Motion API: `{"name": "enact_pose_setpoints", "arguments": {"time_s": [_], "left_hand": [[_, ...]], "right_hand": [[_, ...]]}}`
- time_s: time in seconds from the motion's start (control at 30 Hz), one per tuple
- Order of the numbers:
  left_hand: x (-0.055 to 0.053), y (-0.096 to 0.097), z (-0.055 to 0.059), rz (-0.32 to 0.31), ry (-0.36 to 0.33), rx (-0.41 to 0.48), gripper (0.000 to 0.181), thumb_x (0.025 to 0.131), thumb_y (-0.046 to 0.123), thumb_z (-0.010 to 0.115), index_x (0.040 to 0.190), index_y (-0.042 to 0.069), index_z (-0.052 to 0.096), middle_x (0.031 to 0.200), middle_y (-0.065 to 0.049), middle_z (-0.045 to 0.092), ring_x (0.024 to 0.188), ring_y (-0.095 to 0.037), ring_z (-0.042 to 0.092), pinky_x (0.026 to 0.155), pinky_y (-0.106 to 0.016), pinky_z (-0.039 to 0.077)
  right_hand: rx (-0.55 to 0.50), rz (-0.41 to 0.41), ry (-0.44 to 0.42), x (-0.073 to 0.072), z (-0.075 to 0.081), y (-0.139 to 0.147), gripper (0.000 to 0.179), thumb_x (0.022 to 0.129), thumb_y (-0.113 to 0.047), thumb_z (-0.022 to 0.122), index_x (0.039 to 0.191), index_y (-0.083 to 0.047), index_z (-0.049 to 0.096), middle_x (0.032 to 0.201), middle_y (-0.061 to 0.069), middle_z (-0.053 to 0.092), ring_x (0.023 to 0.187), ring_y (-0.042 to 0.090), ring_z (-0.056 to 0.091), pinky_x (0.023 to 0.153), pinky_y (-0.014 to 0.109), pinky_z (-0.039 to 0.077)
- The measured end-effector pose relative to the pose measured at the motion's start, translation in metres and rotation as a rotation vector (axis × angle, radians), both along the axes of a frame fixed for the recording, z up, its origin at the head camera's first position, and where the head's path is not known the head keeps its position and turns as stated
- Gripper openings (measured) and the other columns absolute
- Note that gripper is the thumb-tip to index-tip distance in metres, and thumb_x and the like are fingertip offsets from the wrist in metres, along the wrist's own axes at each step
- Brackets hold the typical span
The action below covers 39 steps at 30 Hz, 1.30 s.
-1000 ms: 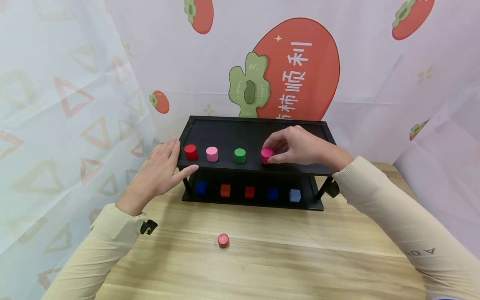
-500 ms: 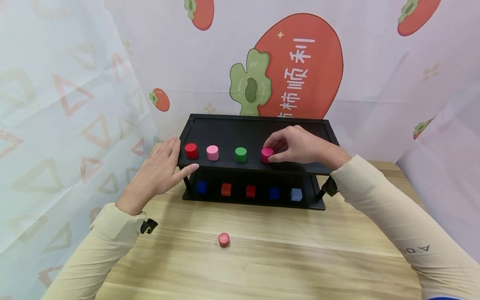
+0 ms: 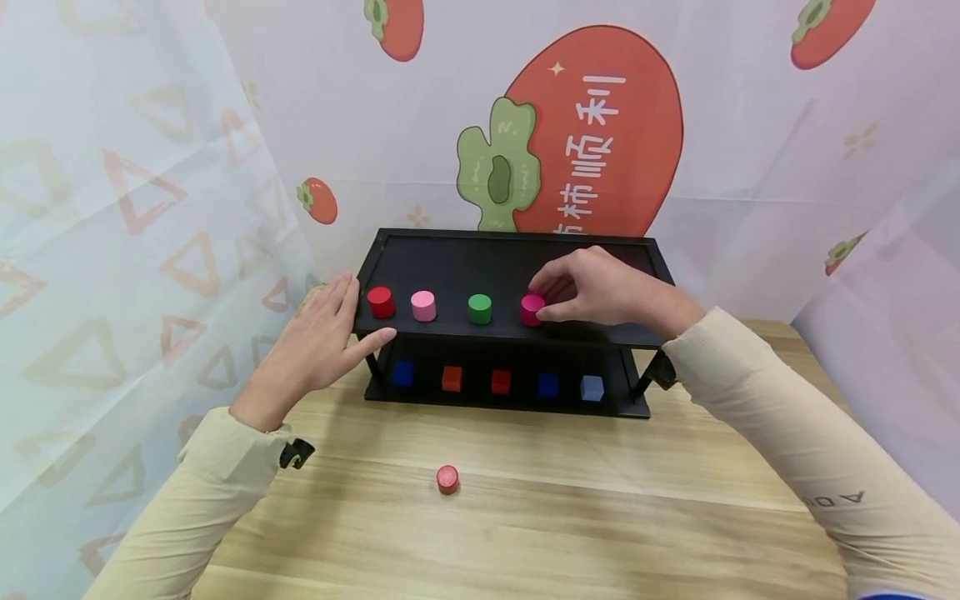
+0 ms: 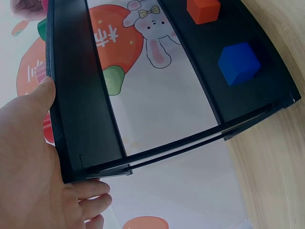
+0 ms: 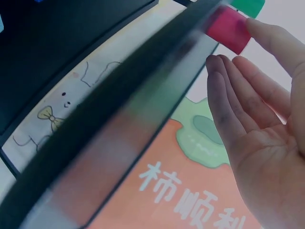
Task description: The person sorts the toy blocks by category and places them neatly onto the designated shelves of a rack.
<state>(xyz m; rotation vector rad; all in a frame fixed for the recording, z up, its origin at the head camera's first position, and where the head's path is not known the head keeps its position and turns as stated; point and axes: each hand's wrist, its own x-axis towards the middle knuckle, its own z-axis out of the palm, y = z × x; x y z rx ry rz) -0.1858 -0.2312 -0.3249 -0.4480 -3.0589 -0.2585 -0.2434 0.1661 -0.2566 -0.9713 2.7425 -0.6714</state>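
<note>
In the head view, a black two-tier shelf (image 3: 510, 333) stands on a wooden table. My left hand (image 3: 311, 346) rests against the shelf's left end, fingers straight along the side and thumb across the front corner. With thumb and fingertips, my right hand (image 3: 600, 287) pinches a magenta cylinder block (image 3: 530, 311) on the top tier; the right wrist view shows the thumb touching this magenta block (image 5: 229, 29). Left of it, in a row, stand a green cylinder (image 3: 480, 309), a pink cylinder (image 3: 423, 306) and a red cylinder (image 3: 381, 302).
On the lower tier sit several cubes, among them an orange cube (image 3: 452, 378), a red cube (image 3: 501, 382) and a light blue cube (image 3: 592, 388). A small red cylinder (image 3: 447, 479) is on the table in front. Printed cloth (image 3: 375, 108) hangs behind and at both sides.
The head view has shifted slightly. My right fingertips sit a little farther back behind the magenta block; the block and my left hand keep their places.
</note>
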Motion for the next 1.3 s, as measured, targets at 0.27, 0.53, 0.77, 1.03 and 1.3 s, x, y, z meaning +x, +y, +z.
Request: {"name": "enact_pose_setpoints", "arguments": {"time_s": [0.27,0.53,0.77,1.03,1.3], "left_hand": [[-0.001,0.0,-0.001,-0.001,-0.003,-0.002,0.103,0.106,0.068,0.043,0.166,-0.008,0.008,0.176,-0.028,0.009,0.164,-0.046,0.011,0.134,-0.061,0.009],[-0.001,-0.001,-0.001,0.006,-0.011,-0.002,0.104,0.105,0.069,0.042,0.166,-0.007,0.007,0.176,-0.027,0.008,0.164,-0.046,0.009,0.135,-0.06,0.008],[0.0,0.0,0.0,0.007,-0.007,-0.001,0.103,0.105,0.068,0.043,0.166,-0.007,0.008,0.176,-0.027,0.009,0.164,-0.046,0.01,0.134,-0.061,0.009],[-0.002,0.001,0.0,0.01,0.001,-0.001,0.104,0.105,0.068,0.044,0.166,-0.008,0.01,0.176,-0.028,0.011,0.164,-0.046,0.012,0.134,-0.061,0.01],[-0.002,0.001,0.0,0.014,-0.013,-0.003,0.104,0.105,0.069,0.044,0.166,-0.007,0.008,0.176,-0.027,0.009,0.164,-0.046,0.01,0.134,-0.061,0.009]], "right_hand": [[-0.047,0.051,0.086,0.016,0.019,-0.002,0.037,0.092,-0.02,0.085,0.126,-0.009,0.076,0.12,0.007,0.079,0.108,0.021,0.078,0.099,0.043,0.063],[-0.053,0.205,0.108,0.044,0.02,-0.02,0.036,0.092,-0.016,0.084,0.126,-0.008,0.076,0.121,0.008,0.078,0.107,0.019,0.077,0.097,0.039,0.064],[-0.038,0.286,0.086,0.058,-0.001,-0.034,0.038,0.091,-0.015,0.085,0.127,-0.008,0.076,0.124,0.006,0.077,0.108,0.017,0.075,0.098,0.038,0.064],[-0.032,0.354,-0.027,0.063,-0.039,-0.05,0.039,0.092,-0.014,0.083,0.13,-0.006,0.074,0.125,0.007,0.077,0.108,0.014,0.075,0.098,0.034,0.063],[-0.009,0.386,-0.151,0.068,-0.087,-0.072,0.039,0.094,-0.016,0.082,0.131,-0.009,0.074,0.127,0.003,0.076,0.11,0.012,0.073,0.099,0.025,0.061]]}}
